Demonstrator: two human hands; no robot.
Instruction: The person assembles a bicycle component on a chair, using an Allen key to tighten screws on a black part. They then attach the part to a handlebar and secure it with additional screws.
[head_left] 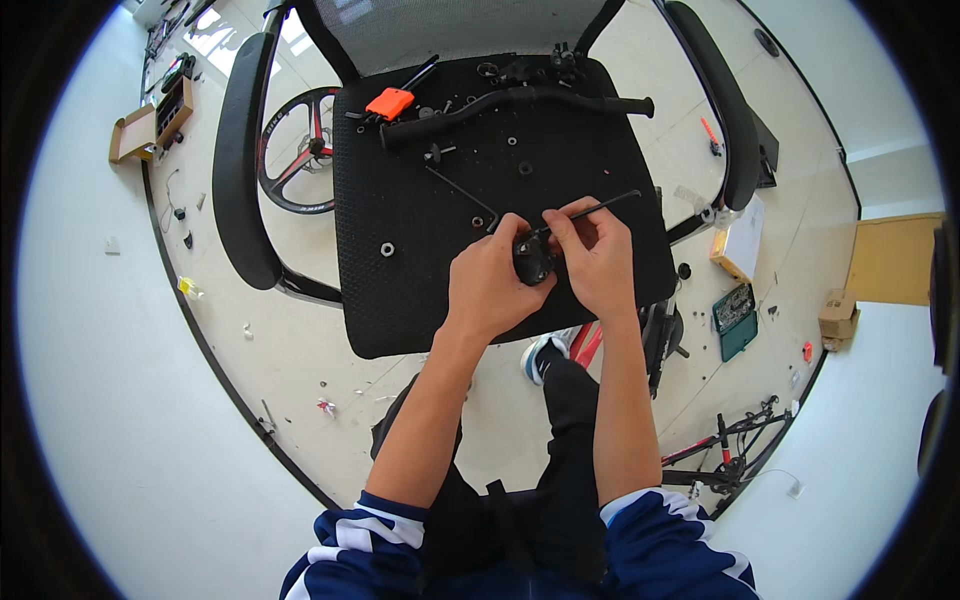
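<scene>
Fingers of the left hand [488,282] curl closed around a black part [533,264] above the seat [420,310], while those of the right hand [602,265] pinch a thin dark rod [618,202], seemingly a hex key, against it. Work on the part looks midway, with a bar [520,97], a nut [387,249] and another hex key [462,190] lying loose beyond or beside the hands. Fingers hide where rod meets part, so its seating cannot be told.
</scene>
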